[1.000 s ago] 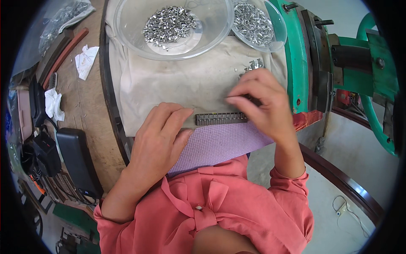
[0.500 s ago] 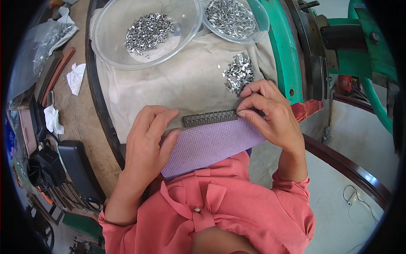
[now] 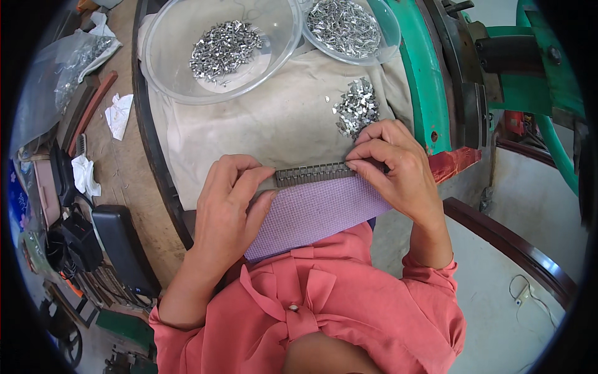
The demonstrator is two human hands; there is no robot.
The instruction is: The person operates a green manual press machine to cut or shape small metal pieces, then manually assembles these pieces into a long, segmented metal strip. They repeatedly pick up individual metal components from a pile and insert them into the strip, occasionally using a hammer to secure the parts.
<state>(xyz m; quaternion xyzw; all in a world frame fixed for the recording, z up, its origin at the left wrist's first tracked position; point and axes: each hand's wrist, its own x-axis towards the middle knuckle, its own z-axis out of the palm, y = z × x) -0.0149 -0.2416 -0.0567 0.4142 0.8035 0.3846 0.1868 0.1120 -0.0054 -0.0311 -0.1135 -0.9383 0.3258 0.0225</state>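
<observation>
Pinching the right end of a row of metal clips [image 3: 314, 174] with my right hand [image 3: 395, 168], I press my left hand [image 3: 233, 209] flat on the purple woven strip [image 3: 317, 212] beneath them. Loose clips [image 3: 356, 109] lie just beyond my right fingers; bare cloth [image 3: 274, 131] opens ahead toward two clear bowls [image 3: 180, 75].

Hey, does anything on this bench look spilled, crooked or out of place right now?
A loose heap of small metal clips lies on the beige cloth, outside both clear bowls, with a few strays beside it. Nothing looks damaged.
</observation>
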